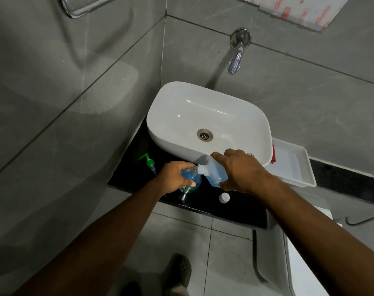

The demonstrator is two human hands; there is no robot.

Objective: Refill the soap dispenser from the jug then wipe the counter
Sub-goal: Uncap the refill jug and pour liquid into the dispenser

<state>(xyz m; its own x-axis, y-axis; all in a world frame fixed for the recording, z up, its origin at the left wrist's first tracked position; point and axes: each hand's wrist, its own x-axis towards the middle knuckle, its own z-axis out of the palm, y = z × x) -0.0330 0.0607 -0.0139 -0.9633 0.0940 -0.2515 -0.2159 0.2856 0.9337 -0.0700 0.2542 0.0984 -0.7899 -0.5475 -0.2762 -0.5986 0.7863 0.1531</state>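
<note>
My left hand (174,178) grips the clear soap dispenser bottle (193,181), which holds blue liquid and stands on the black counter (241,208). My right hand (241,170) holds the translucent jug (214,173) of blue soap tilted to the left, its white neck touching the dispenser's open mouth. The green pump head (148,162) lies on the counter left of the bottle. The jug's white cap (224,197) rests on the counter in front of the jug.
A white basin (207,118) sits on the counter behind my hands, under a chrome wall tap (237,58). A white plastic tray (292,165) stands to the right, with something red (273,155) at its left edge. Grey tiled walls close the left side.
</note>
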